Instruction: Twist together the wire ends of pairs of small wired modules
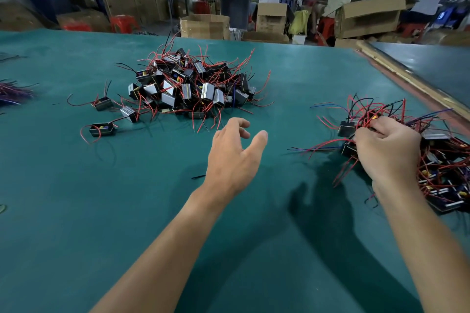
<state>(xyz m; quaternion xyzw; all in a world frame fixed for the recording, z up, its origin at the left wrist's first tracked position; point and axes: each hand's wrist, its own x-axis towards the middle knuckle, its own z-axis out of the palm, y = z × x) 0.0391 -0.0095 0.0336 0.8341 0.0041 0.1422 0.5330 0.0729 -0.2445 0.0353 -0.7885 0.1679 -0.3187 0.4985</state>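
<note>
The left hand hung over the green counter with fingers spread and relaxed, holding nothing, just short of the large pile of modules with red and black wires at the centre. The right hand had its fingers curled into a second heap at the counter's right side, gripping its tangled wires. Three loose modules lay left of the large pile.

Two heaps on my table
The big heap lies at twelve o'clock, three loose modules beside it at ten, a wire bundle at nine. My left hand hovers just before the big heap; my right hand grips into the second heap at three o'clock.
</note>
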